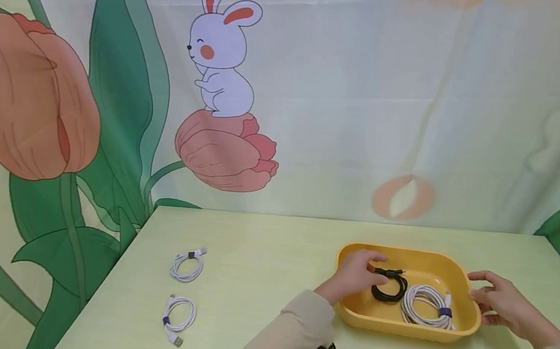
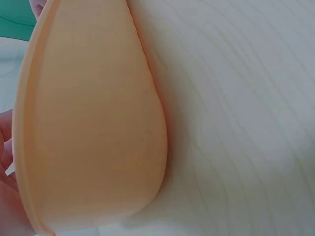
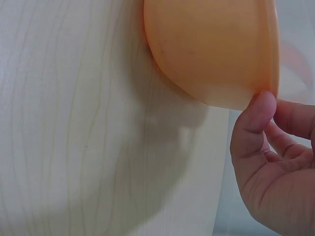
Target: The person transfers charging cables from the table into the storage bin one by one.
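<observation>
A yellow plastic tray [image 1: 405, 328] stands on the table, holding a coiled black cable [image 1: 388, 297] and a thicker coiled white cable [image 1: 412, 310] with a dark blue strap. My left hand [image 1: 352, 272] reaches over the tray's left rim, thumb and forefinger spread apart beside the black cable's end. In the left wrist view the tray's wall [image 2: 93, 113] hides most of that hand. At the opposite end, my right hand [image 1: 506, 307] pinches the tray's rim; the right wrist view shows its thumb [image 3: 261, 110] at the edge.
Two more white cable coils lie on the left part of the table: one with a black strap [image 1: 191, 255] farther back, one with a blue strap [image 1: 166, 320] nearer. A printed curtain [image 1: 328, 116] hangs behind the table's back edge.
</observation>
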